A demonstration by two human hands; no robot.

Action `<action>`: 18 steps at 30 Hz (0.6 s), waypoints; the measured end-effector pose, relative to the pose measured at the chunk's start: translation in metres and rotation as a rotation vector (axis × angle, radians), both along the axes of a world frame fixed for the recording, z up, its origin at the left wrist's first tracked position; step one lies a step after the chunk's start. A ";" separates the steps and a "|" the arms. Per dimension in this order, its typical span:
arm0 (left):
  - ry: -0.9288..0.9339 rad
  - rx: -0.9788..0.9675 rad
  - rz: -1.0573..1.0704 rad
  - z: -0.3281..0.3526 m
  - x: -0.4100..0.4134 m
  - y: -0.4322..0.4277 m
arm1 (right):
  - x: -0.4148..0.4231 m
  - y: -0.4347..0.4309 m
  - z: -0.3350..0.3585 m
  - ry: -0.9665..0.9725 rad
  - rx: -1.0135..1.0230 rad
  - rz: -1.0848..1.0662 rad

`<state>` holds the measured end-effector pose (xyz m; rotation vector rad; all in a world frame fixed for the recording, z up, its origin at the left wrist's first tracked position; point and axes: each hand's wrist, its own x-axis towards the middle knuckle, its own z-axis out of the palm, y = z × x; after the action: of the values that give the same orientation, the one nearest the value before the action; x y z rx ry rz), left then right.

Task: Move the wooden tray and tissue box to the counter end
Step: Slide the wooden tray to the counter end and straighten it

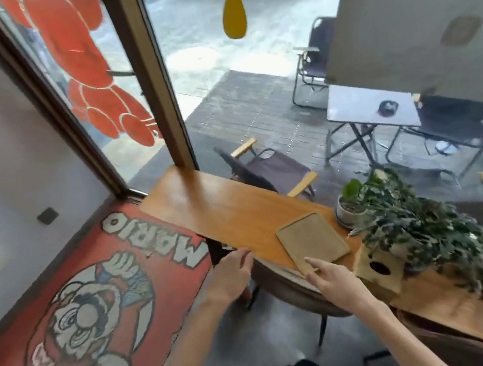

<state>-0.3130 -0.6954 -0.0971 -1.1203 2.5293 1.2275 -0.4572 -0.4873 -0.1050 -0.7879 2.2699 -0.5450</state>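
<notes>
We face a long wooden counter (226,213) under a window. The wooden tray (313,242) lies flat and empty near its front edge, long axis running from us toward the glass. Our right hand (338,282) rests an extended fingertip on the tray's near end, gripping nothing. Our left hand (231,274) hovers open off the counter edge. The wooden tissue box (378,270) sits just right, beside potted plants (410,221).

Red floor mat (74,302) lay left of counter, printed with cartoon figure (lettering read MARIO). Trailing green plant (410,221) stood beside small white pot (350,211). Folding chair (269,169) and white table (372,107) outside glass.
</notes>
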 end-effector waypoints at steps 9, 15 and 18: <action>-0.143 0.201 -0.036 -0.074 -0.142 -0.039 | -0.114 -0.032 -0.074 -0.089 0.061 -0.321; -0.387 0.330 -0.008 -0.136 -0.219 -0.061 | -0.193 -0.078 -0.149 -0.119 0.180 -0.416; -0.487 0.422 0.054 -0.169 -0.238 -0.070 | -0.214 -0.097 -0.181 -0.165 0.264 -0.463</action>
<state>-0.5512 -0.7651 -0.2661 -1.2030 1.7966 1.2348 -0.6711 -0.5840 -0.2858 -0.0796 2.3068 -0.4787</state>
